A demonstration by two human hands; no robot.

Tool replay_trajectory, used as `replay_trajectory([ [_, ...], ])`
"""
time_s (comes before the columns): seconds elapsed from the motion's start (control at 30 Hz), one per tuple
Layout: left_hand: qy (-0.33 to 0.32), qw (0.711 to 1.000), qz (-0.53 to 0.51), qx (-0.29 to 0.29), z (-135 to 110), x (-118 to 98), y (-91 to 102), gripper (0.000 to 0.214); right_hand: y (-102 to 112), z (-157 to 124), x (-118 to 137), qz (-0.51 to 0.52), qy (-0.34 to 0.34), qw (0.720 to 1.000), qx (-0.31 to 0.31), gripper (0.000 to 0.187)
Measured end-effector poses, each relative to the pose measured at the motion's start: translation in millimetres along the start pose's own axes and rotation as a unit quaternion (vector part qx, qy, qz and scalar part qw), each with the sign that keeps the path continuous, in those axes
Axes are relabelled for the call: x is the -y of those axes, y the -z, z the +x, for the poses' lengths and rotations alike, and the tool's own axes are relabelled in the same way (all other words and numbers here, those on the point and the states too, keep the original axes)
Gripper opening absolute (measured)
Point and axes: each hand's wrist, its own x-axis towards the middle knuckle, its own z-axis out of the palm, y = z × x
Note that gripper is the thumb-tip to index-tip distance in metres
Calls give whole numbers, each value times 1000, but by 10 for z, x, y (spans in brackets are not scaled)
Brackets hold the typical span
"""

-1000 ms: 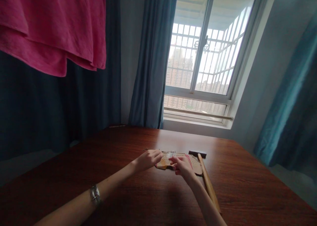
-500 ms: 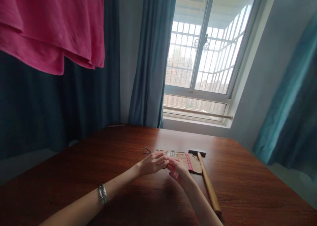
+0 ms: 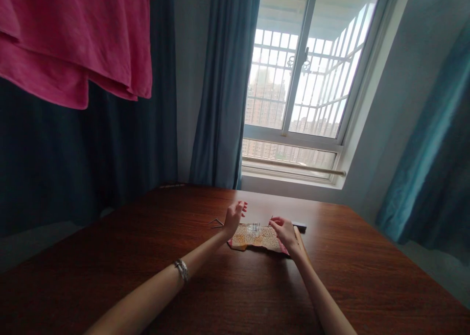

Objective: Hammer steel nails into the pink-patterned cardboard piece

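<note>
A flat piece of cardboard (image 3: 264,239), dotted with small holes and with pink at its ends, lies on the table. Several thin nails (image 3: 256,227) stand upright near its middle. My right hand (image 3: 283,229) is above the cardboard's right part, thumb and fingers pinched on a thin nail (image 3: 270,220) held roughly upright. At the left end my left hand (image 3: 234,216) is raised, its fingers loosely bent and apart, with nothing visible in them. Behind my right hand and forearm is a hammer (image 3: 300,227), its wooden handle partly covered.
More loose nails (image 3: 216,223) lie left of the cardboard on the brown wooden table (image 3: 176,247). A window (image 3: 293,80) and blue curtains (image 3: 223,90) are beyond the table. Pink cloth (image 3: 81,41) hangs at the upper left.
My hands, together over the cardboard before, have moved apart. The left has lifted up and to the left; the right has gone rightwards with a nail, uncovering the cardboard's middle and covering part of the hammer.
</note>
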Motion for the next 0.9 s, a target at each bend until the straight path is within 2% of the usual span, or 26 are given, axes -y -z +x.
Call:
replay_trajectory([
  [0.1,124,983,-134,-26,58,160,-149,41,-9,25,-74,-31,38,999,8,24],
  [0.2,171,968,-179,-28,57,279,-269,42,-55,37,-122,-58,64,996,15,22],
  [0.37,189,967,-171,-27,10,415,-389,43,-164,54,-173,-101,82,991,5,21],
  [0.53,183,972,-145,-15,-37,490,-405,46,-291,42,-206,-129,87,988,-3,22],
  [0.77,166,982,-85,20,-67,471,-409,47,-345,12,-237,-156,88,984,1,23],
  [0.9,160,984,-53,56,-81,412,-395,40,-347,-2,-232,-167,84,982,4,23],
])
